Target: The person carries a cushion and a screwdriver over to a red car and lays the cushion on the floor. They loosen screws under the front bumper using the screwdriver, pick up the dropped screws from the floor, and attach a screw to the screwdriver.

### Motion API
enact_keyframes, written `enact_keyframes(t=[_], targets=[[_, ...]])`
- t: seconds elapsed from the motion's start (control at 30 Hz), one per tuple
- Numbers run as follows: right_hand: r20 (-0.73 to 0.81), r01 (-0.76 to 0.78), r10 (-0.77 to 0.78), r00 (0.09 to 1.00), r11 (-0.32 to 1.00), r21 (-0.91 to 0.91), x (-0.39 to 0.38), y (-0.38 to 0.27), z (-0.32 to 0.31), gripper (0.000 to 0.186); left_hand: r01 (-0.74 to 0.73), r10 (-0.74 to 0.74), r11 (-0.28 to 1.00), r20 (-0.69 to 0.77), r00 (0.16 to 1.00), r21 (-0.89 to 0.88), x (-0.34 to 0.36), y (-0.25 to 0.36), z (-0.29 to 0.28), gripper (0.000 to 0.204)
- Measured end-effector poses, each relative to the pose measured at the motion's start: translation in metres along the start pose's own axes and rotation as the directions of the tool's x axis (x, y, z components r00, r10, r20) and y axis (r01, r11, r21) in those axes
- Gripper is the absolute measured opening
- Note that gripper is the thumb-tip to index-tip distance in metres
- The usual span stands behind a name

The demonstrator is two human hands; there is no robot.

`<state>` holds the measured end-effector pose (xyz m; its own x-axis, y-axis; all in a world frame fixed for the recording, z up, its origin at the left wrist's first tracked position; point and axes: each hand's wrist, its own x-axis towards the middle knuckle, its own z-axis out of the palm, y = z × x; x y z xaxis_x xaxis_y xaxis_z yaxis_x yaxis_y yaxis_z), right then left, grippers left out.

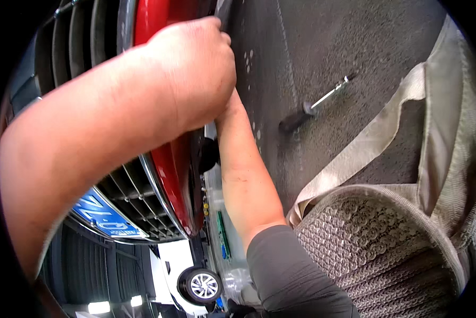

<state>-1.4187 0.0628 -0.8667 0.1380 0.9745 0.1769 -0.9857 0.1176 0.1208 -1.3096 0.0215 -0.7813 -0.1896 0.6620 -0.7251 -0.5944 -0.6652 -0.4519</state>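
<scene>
My left hand [203, 69] is closed, its back toward me, at the lower edge of a red car bumper [150, 21]. Its fingers curl out of sight, so what they grip cannot be made out. My right forearm [248, 175], with a dark sleeve, reaches up from below. The right hand is hidden behind the left one, beside the same bumper edge. On the dark floor to the right lies a screwdriver [315, 106] with a black handle and a metal shaft, apart from both hands.
The car's front shows a dark grille [79, 42] and a blue licence plate [108, 214]. At lower right is a beige knitted fabric item [381, 233] with a strap [365, 143]. A white car's wheel [203, 285] and a long green object [222, 233] appear farther off.
</scene>
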Motion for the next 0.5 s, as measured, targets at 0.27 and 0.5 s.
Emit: enact_keyframes(t=[0.27, 0.5], targets=[[0.158, -0.245, 0.189, 0.969, 0.673, 0.698, -0.147, 0.109, -0.021, 0.037, -0.16, 0.156, 0.983, 0.054, 0.986, 0.092, -0.011, -0.013, -0.034, 0.019], [0.015, -0.205, 0.212, 0.977, 0.921, 0.332, -0.145, 0.066, -0.006, 0.032, -0.261, 0.225, 0.946, 0.192, 0.955, 0.191, -0.012, -0.007, -0.046, 0.019]])
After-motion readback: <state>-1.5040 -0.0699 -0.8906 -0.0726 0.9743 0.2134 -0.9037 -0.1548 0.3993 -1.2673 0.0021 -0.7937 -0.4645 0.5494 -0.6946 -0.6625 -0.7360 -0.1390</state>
